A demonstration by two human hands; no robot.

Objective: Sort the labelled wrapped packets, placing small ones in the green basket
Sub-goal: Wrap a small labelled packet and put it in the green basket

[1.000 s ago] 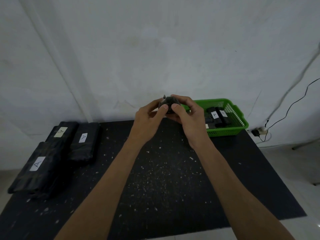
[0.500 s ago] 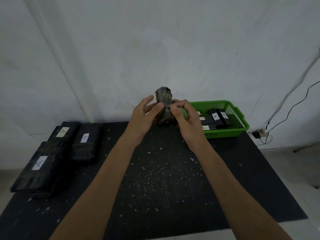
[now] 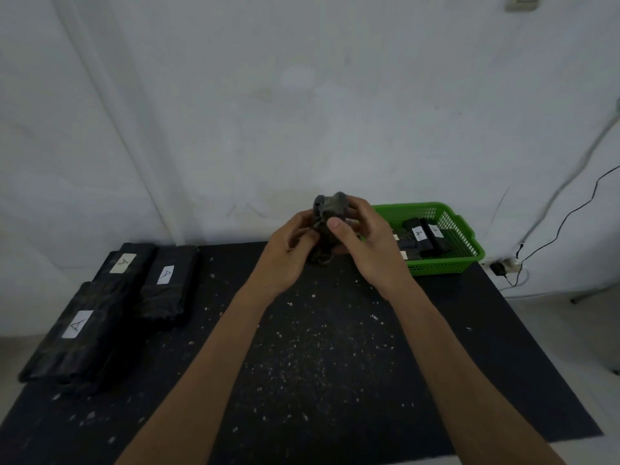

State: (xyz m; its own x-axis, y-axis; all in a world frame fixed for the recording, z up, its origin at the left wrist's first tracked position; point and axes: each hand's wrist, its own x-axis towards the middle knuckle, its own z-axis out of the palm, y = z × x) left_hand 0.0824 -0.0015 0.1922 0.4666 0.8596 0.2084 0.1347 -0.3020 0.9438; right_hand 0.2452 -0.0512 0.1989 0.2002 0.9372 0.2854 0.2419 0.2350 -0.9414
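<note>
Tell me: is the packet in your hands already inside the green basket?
No, both hands hold the small packet in the air, left of the green basket.

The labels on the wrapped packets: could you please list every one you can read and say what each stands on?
"A" on the white label of the nearest large packet.
"A" on the label of the far-left large packet.
"A" on the label of the middle large packet.
"A" on a small packet in the green basket.
The other basket labels are too small or hidden to read.
The held packet shows no label.
</note>
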